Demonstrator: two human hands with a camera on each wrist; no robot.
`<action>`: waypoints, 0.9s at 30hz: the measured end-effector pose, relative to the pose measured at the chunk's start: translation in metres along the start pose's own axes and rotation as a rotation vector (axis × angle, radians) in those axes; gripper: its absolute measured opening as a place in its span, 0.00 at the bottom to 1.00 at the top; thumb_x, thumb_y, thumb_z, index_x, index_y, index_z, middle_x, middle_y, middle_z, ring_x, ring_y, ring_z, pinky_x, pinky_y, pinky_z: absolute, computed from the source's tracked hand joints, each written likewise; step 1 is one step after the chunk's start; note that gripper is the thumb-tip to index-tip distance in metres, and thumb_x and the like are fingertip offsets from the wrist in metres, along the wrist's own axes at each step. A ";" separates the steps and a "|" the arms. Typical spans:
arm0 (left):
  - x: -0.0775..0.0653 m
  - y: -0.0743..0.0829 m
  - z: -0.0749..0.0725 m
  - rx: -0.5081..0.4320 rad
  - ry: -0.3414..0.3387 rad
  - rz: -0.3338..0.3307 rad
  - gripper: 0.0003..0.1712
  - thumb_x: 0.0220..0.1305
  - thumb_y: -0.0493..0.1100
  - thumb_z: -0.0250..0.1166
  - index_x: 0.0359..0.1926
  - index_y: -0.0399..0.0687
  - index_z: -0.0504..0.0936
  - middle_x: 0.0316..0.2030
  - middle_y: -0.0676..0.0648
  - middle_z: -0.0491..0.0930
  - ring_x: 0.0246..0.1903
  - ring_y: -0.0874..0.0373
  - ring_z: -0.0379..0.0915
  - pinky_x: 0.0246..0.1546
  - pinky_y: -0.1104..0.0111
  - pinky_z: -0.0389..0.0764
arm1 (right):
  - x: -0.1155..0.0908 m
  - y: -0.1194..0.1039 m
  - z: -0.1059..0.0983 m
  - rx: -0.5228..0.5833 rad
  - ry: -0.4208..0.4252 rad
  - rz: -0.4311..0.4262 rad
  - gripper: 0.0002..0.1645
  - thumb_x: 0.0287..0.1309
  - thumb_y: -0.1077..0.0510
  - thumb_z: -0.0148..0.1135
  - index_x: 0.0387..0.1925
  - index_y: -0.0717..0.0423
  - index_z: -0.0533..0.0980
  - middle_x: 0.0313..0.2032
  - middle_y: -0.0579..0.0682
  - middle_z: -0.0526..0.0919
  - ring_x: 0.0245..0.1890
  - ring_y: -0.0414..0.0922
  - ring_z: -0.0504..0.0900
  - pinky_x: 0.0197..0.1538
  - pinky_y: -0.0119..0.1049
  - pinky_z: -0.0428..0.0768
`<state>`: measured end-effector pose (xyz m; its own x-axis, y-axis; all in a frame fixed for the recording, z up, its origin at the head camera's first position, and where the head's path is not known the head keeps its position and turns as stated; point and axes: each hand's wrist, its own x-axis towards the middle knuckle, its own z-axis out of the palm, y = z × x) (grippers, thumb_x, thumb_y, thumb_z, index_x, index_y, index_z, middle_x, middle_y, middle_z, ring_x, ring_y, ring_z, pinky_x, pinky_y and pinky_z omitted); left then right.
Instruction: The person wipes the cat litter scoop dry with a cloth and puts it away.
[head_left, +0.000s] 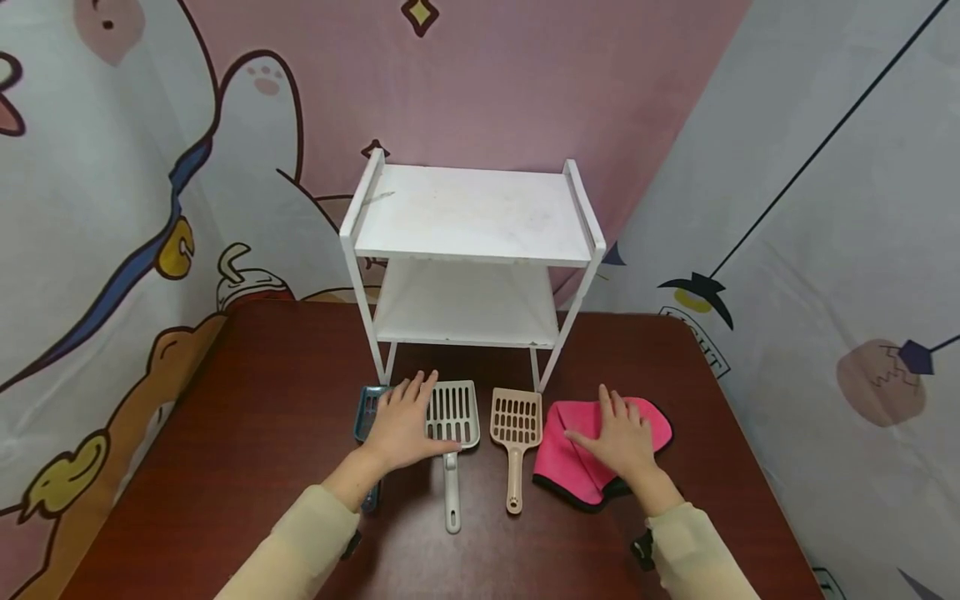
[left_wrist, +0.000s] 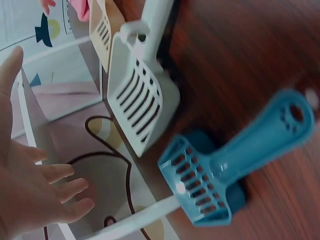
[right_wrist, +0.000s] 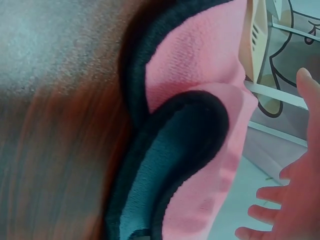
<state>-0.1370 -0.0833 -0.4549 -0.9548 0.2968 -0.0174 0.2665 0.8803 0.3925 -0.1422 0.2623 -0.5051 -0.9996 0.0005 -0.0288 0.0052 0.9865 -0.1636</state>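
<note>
My left hand [head_left: 405,423] is held over the scoops with fingers spread and thumb out, gripping nothing. Partly beneath it lies a blue slotted litter scoop [head_left: 367,410], whose full shape shows in the left wrist view. Beside that is a pale grey litter scoop [head_left: 451,487], near my left thumb, and further right a beige litter scoop [head_left: 514,458]. Above a folded pink cloth [head_left: 561,446] with black edging, my right hand [head_left: 624,442] has its fingers spread. In the right wrist view this hand looks apart from the cloth, where a folded-over part appears dark teal.
A white two-tier shelf [head_left: 472,212] stands at the back of the dark brown table [head_left: 262,433], behind the scoops. Cartoon-printed wall coverings [head_left: 795,208] rise behind and at the sides. Small dark objects show beside both sleeves.
</note>
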 end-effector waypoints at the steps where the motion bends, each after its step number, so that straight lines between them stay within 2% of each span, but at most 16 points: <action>1: 0.000 0.003 0.002 -0.020 -0.005 0.005 0.66 0.40 0.71 0.69 0.73 0.46 0.48 0.69 0.36 0.54 0.67 0.37 0.53 0.62 0.42 0.57 | 0.000 0.000 0.001 0.003 -0.002 0.002 0.65 0.44 0.25 0.58 0.70 0.63 0.49 0.65 0.69 0.59 0.61 0.68 0.59 0.56 0.65 0.61; 7: 0.001 0.018 0.015 -0.190 -0.053 0.012 0.65 0.42 0.68 0.71 0.72 0.42 0.49 0.67 0.34 0.58 0.63 0.35 0.59 0.59 0.45 0.66 | -0.001 0.001 0.005 0.010 0.004 -0.003 0.66 0.42 0.24 0.58 0.70 0.62 0.49 0.65 0.69 0.59 0.62 0.67 0.59 0.56 0.65 0.62; 13: 0.002 0.034 0.031 -0.397 -0.109 -0.035 0.62 0.44 0.61 0.73 0.71 0.40 0.50 0.66 0.32 0.59 0.63 0.38 0.61 0.59 0.49 0.68 | 0.004 -0.004 0.010 0.017 0.013 -0.002 0.67 0.40 0.23 0.60 0.70 0.62 0.50 0.64 0.67 0.61 0.61 0.66 0.61 0.56 0.64 0.63; 17: 0.002 0.044 0.043 -0.476 -0.124 -0.054 0.61 0.45 0.59 0.73 0.70 0.35 0.51 0.61 0.31 0.67 0.58 0.38 0.68 0.56 0.50 0.71 | 0.006 -0.010 0.011 0.034 0.009 -0.001 0.67 0.41 0.25 0.61 0.70 0.62 0.51 0.64 0.67 0.62 0.60 0.65 0.62 0.56 0.63 0.64; 20: 0.001 0.050 0.050 -0.532 -0.142 -0.080 0.60 0.45 0.57 0.73 0.69 0.32 0.52 0.55 0.29 0.73 0.48 0.39 0.76 0.52 0.50 0.74 | 0.009 -0.013 0.012 0.043 0.005 -0.001 0.65 0.41 0.26 0.62 0.70 0.63 0.51 0.64 0.66 0.62 0.61 0.65 0.62 0.56 0.63 0.64; 23: -0.001 0.054 0.056 -0.577 -0.163 -0.111 0.58 0.46 0.55 0.74 0.69 0.32 0.53 0.54 0.30 0.74 0.46 0.40 0.77 0.51 0.50 0.75 | 0.011 -0.014 0.012 0.052 -0.011 0.004 0.65 0.41 0.27 0.62 0.70 0.62 0.51 0.64 0.66 0.62 0.62 0.64 0.61 0.58 0.63 0.63; 27: -0.003 0.057 0.066 -0.601 -0.187 -0.132 0.56 0.47 0.54 0.73 0.67 0.30 0.55 0.51 0.32 0.77 0.48 0.40 0.76 0.50 0.52 0.75 | 0.015 -0.010 0.014 0.076 -0.031 0.000 0.66 0.40 0.26 0.63 0.70 0.61 0.51 0.63 0.67 0.62 0.63 0.65 0.59 0.59 0.65 0.60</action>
<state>-0.1107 -0.0093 -0.4928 -0.9208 0.3079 -0.2395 -0.0236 0.5687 0.8222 -0.1572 0.2498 -0.5174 -0.9983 -0.0053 -0.0589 0.0088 0.9713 -0.2377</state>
